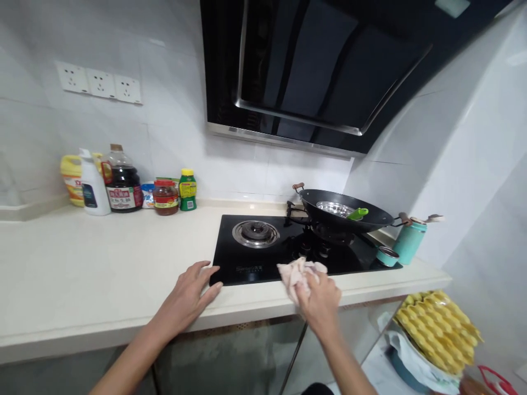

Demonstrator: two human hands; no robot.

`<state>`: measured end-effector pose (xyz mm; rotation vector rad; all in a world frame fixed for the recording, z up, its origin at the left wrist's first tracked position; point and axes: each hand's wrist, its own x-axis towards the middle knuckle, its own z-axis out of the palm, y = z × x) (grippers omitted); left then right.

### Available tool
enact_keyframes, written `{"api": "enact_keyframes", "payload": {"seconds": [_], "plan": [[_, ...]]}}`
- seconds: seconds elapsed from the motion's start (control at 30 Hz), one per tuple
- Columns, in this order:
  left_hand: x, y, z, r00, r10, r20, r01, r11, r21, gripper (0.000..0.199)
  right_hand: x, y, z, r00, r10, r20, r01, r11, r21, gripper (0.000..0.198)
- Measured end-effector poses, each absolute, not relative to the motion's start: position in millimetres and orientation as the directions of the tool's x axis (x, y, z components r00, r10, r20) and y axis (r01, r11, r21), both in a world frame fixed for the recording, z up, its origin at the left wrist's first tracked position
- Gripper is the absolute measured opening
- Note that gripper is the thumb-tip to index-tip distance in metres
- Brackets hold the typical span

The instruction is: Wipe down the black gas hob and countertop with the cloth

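A crumpled pale cloth (297, 273) is bunched under the fingers of my right hand (321, 299), at the front edge of the black glass gas stove (269, 263). My left hand (189, 293) rests on the white countertop (102, 263) with its fingers spread, the fingertips by the stove's front left corner. Behind my hands sits the bare left burner (256, 233). On the right burner stands a black wok (349, 219) with wooden handles; a metal strainer (334, 208) with a green handle (357, 214) lies inside it.
A teal bottle (410, 241) and its small teal cup (387, 256) stand right of the wok. Soy sauce (124, 184), a white spray bottle (94, 186), a red-lidded jar (166, 197) and a green bottle (188, 191) line the back left. Overhead hangs a black range hood (313, 71). Yellow egg trays (438, 329) are stacked lower right.
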<state>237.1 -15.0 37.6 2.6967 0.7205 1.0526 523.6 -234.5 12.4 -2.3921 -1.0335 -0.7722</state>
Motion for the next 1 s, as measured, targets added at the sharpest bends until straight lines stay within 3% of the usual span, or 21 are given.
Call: {"api": "enact_keyframes", "payload": {"seconds": [0.1, 0.27, 0.37, 0.43, 0.5, 0.6, 0.73, 0.8, 0.87, 1.0], "plan": [[244.7, -34.0, 45.5, 0.636, 0.416, 0.65, 0.268, -0.909, 0.319, 0.038, 460.5, -197.2, 8.8, 0.455, 0.586, 0.67, 0.872, -0.444, -0.205, 0.043], [266.3, -82.5, 70.3, 0.752, 0.265, 0.603, 0.095, -0.949, 0.299, 0.043, 406.2, -181.0, 6.6, 0.334, 0.703, 0.628, 0.935, -0.163, -0.315, 0.058], [273.1, -96.9, 81.8, 0.812, 0.266, 0.52, 0.126, -0.949, 0.289, 0.05, 423.3, -202.4, 8.8, 0.301, 0.756, 0.581, 0.864, 0.042, -0.503, 0.063], [274.6, -100.4, 87.6, 0.854, 0.3, 0.426, 0.197, -0.942, 0.27, 0.05, 456.8, -220.3, 13.7, 0.382, 0.76, 0.525, 0.731, 0.099, -0.675, 0.059], [278.0, -102.9, 91.6, 0.876, 0.337, 0.344, 0.27, -0.935, 0.228, 0.054, 501.2, -233.9, 21.5, 0.478, 0.727, 0.493, 0.649, 0.086, -0.756, 0.046], [293.4, -108.9, 89.4, 0.875, 0.378, 0.303, 0.35, -0.926, 0.144, 0.079, 569.2, -240.5, 31.7, 0.473, 0.581, 0.662, 0.809, 0.011, -0.588, 0.034], [329.2, -122.3, 67.7, 0.898, 0.356, 0.258, 0.379, -0.925, -0.04, 0.112, 625.6, -233.9, 25.5, 0.455, 0.571, 0.684, 0.889, -0.241, -0.39, 0.036], [347.3, -131.7, 57.7, 0.914, 0.318, 0.254, 0.358, -0.924, -0.134, 0.108, 635.4, -230.7, 16.5, 0.447, 0.623, 0.642, 0.894, -0.282, -0.348, 0.039], [364.3, -142.8, 53.9, 0.926, 0.259, 0.273, 0.313, -0.934, -0.174, 0.091, 637.8, -230.0, 9.7, 0.441, 0.673, 0.594, 0.896, -0.284, -0.343, 0.042], [400.9, -167.1, 55.4, 0.94, 0.087, 0.331, 0.162, -0.966, -0.203, 0.062, 643.7, -234.4, 5.7, 0.498, 0.679, 0.54, 0.858, -0.293, -0.422, 0.047]]}}
